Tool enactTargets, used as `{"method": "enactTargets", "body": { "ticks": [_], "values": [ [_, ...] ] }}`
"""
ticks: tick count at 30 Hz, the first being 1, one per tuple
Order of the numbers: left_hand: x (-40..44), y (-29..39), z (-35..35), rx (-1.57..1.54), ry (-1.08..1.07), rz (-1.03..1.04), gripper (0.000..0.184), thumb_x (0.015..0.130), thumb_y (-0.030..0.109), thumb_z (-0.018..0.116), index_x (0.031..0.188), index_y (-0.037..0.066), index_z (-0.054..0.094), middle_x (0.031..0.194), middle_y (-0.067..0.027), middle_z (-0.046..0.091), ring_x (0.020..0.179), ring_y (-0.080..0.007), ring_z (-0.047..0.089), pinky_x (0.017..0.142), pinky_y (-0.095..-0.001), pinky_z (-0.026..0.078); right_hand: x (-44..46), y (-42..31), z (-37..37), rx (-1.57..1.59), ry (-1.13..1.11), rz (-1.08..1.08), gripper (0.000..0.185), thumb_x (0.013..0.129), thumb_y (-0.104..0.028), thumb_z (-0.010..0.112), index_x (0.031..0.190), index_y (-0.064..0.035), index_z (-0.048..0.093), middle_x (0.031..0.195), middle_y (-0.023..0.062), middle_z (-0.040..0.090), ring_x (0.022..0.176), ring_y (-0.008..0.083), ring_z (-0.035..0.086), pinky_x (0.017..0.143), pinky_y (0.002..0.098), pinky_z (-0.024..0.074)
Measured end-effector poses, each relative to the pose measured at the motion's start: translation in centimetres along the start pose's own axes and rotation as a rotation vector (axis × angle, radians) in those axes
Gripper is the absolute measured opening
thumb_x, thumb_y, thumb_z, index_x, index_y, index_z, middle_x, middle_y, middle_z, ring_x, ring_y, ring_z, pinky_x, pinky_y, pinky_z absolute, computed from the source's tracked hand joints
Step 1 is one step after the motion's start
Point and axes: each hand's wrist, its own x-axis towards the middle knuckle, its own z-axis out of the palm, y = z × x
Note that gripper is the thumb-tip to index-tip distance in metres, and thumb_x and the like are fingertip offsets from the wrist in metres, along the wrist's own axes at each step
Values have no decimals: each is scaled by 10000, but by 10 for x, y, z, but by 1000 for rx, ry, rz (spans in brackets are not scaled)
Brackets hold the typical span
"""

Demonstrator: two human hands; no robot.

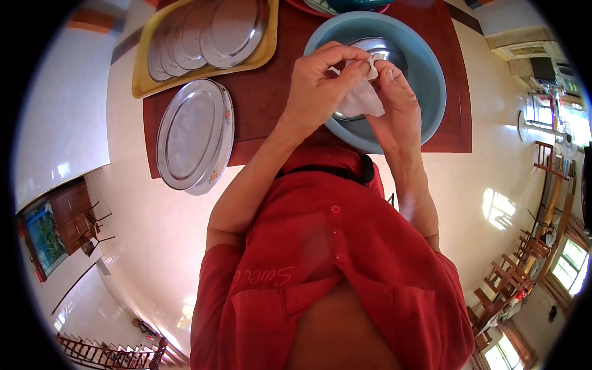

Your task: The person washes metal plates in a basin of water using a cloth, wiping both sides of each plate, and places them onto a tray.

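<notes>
A crumpled white tissue (359,102) is pinched between both hands, hanging down over a blue basin (433,92). My left hand (319,80) grips it from the left with thumb and forefinger, and my right hand (398,102) holds it from the right, fingertips close together. Inside the basin, behind the hands, lies a shiny round metal piece (390,48) that looks like a plate; the tissue and hands partly cover it.
Left of the basin, several metal plates (233,34) overlap on a yellow tray (143,77). A metal oval platter (190,132) rests on a flower-rimmed white dish (226,126), at the edge of the red-brown table (259,108). Wooden chairs (505,274) stand far right.
</notes>
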Motion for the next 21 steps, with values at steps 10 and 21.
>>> {"method": "enactTargets", "body": {
  "ticks": [10,21],
  "values": [
    [4,5,-3,264,-30,81,126,755,58,611,862,-4,636,766,-47,606,665,-107,573,547,-212,429,-1,4,-6,-219,4,-155,150,879,-109,544,975,-6,595,884,27,600,783,88,540,746,241,460],
    [4,6,6,523,9,362,134,687,14,606,820,19,591,754,-75,574,606,-201,570,536,-280,470,-3,11,-3,-603,17,-457,73,879,-65,533,906,-4,562,857,7,563,773,55,511,666,174,401]
  ]
}}
